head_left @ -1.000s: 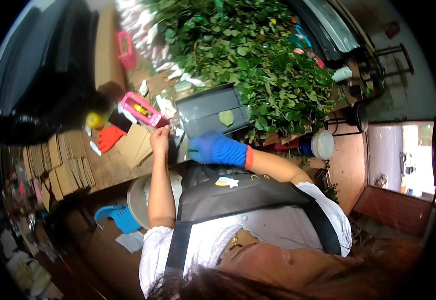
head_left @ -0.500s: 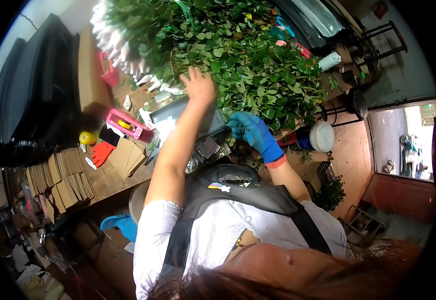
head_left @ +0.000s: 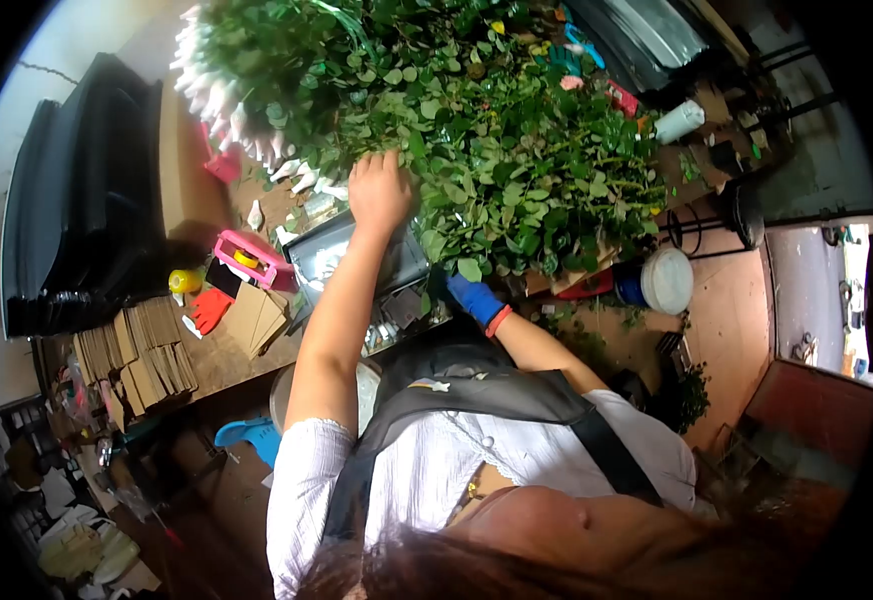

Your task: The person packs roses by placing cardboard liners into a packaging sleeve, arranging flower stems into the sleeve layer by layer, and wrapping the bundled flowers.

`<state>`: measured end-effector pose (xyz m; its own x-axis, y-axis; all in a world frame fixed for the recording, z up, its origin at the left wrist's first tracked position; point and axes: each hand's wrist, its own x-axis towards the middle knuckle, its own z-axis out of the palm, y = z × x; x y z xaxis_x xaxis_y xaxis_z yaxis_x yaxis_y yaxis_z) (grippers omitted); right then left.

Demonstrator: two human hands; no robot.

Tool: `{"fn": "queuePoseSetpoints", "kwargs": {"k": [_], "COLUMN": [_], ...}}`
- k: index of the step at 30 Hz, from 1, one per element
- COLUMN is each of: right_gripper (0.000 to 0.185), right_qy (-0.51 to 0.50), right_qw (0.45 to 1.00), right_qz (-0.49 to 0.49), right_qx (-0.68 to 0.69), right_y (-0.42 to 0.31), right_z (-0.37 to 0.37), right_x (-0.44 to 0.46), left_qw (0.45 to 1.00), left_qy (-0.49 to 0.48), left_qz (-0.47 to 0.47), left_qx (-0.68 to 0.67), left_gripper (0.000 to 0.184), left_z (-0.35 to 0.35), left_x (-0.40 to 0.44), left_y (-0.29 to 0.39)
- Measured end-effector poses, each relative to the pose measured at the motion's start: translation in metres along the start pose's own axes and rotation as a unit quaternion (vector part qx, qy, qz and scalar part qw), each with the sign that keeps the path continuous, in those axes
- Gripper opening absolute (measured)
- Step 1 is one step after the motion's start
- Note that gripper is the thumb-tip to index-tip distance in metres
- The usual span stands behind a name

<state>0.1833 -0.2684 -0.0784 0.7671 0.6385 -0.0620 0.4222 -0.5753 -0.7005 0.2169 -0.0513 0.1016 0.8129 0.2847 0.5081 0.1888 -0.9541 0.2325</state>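
Note:
My bare left hand [head_left: 382, 195] reaches over the dark grey tray [head_left: 413, 262] to the near edge of a big pile of leafy green stems [head_left: 517, 150]. Its fingers are bent down and pressed together on the stems. Lower right, beside the tray's right end, is my right hand [head_left: 475, 298] in a blue glove with a red cuff. A single green leaf [head_left: 470, 269] shows just above the glove. The glove's fingertips are in dark shadow, so their grip is hidden. White-wrapped flower heads [head_left: 219, 110] stick out at the pile's left end.
Left on the table are a pink tape dispenser [head_left: 255, 262], yellow tape roll [head_left: 185, 281], red glove [head_left: 211, 311] and cardboard pieces [head_left: 257, 318]. Black sheets [head_left: 87, 200] stand at far left. A white bucket [head_left: 667, 281] is at right, a blue chair [head_left: 250, 436] below the table.
My left hand went from beside the pink dispenser to the stems, where its spread fingers have closed. My gloved right hand moved right, opened partly, then dropped lower beside the tray.

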Motion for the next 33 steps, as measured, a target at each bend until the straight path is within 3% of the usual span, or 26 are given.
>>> {"fn": "queuePoseSetpoints", "kwargs": {"k": [1, 5, 7, 8, 9, 11, 12, 13, 14, 16, 17, 18, 20, 21, 23, 24, 27, 28, 31, 33], "right_gripper": [0.029, 0.031, 0.039, 0.048, 0.054, 0.043, 0.042, 0.041, 0.028, 0.026, 0.027, 0.033, 0.034, 0.036, 0.039, 0.035, 0.031, 0.031, 0.034, 0.040], "right_qy": [-0.013, -0.048, -0.208, -0.272, -0.269, -0.333, -0.325, -0.312, -0.279, -0.209, -0.149, -0.164, -0.115, -0.093, -0.209, -0.340, -0.241, -0.289, -0.239, -0.227], "right_qw": [1.000, 0.995, 0.932, 0.957, 0.951, 0.908, 0.936, 0.948, 0.951, 0.939, 0.925, 0.895, 0.845, 0.818, 0.780, 0.752, 0.796, 0.800, 0.794, 0.822], "right_qz": [0.002, 0.015, 0.186, 0.082, -0.038, -0.042, -0.048, -0.055, -0.120, -0.219, -0.332, -0.407, -0.522, -0.567, -0.549, -0.493, -0.548, -0.510, -0.529, -0.505], "right_qx": [0.015, 0.081, 0.233, 0.057, -0.145, -0.252, -0.128, -0.002, 0.058, 0.164, 0.110, 0.076, 0.011, -0.038, -0.217, -0.277, -0.088, -0.131, -0.180, -0.132], "right_y": [0.004, 0.003, -0.023, -0.027, -0.018, -0.071, -0.094, -0.118, -0.155, -0.229, -0.257, -0.273, -0.293, -0.294, -0.289, -0.275, -0.274, -0.282, -0.312, -0.321], "right_z": [-0.005, -0.014, -0.074, -0.091, -0.088, -0.135, -0.149, -0.160, -0.166, -0.161, -0.151, -0.125, -0.066, -0.037, 0.004, 0.043, 0.031, 0.016, -0.036, -0.062], "right_x": [0.000, -0.007, -0.034, -0.025, -0.026, -0.028, -0.031, -0.033, -0.030, -0.021, -0.012, 0.003, 0.024, 0.034, 0.048, 0.058, 0.060, 0.057, 0.052, 0.051], "left_qw": [0.999, 0.996, 0.986, 0.981, 0.975, 0.962, 0.935, 0.910, 0.804, 0.783, 0.782, 0.662, 0.515, 0.498, 0.517, 0.506, 0.495, 0.495, 0.487, 0.474], "left_qy": [0.024, -0.035, 0.042, 0.051, 0.061, 0.117, 0.125, 0.191, 0.220, 0.236, 0.180, 0.101, 0.092, 0.081, 0.061, 0.064, 0.066, 0.062, -0.015, -0.084], "left_qz": [0.019, 0.045, 0.067, 0.046, 0.027, -0.057, -0.152, -0.210, -0.335, -0.422, -0.489, -0.580, -0.640, -0.625, -0.626, -0.625, -0.638, -0.641, -0.623, -0.581], "left_qx": [-0.013, -0.073, -0.150, -0.181, -0.212, -0.239, -0.294, -0.301, -0.440, -0.390, -0.343, -0.463, -0.563, -0.595, -0.581, -0.591, -0.586, -0.584, -0.612, -0.656], "left_gripper": [0.026, 0.033, 0.037, 0.038, 0.039, 0.035, 0.033, 0.028, 0.021, 0.021, 0.025, 0.028, 0.025, 0.023, 0.021, 0.021, 0.023, 0.024, 0.036, 0.043], "left_z": [-0.002, -0.017, -0.044, -0.058, -0.073, -0.103, -0.114, -0.110, -0.117, -0.109, -0.096, -0.091, -0.082, -0.060, -0.064, -0.071, -0.082, -0.084, -0.094, -0.106], "left_x": [0.000, -0.006, -0.010, -0.020, -0.032, -0.071, -0.097, -0.128, -0.151, -0.199, -0.229, -0.255, -0.273, -0.293, -0.299, -0.294, -0.279, -0.272, -0.255, -0.228], "left_y": [0.001, 0.000, 0.006, 0.004, -0.003, -0.020, -0.031, -0.048, -0.050, -0.081, -0.100, -0.112, -0.109, -0.119, -0.121, -0.121, -0.125, -0.126, -0.140, -0.140]}}
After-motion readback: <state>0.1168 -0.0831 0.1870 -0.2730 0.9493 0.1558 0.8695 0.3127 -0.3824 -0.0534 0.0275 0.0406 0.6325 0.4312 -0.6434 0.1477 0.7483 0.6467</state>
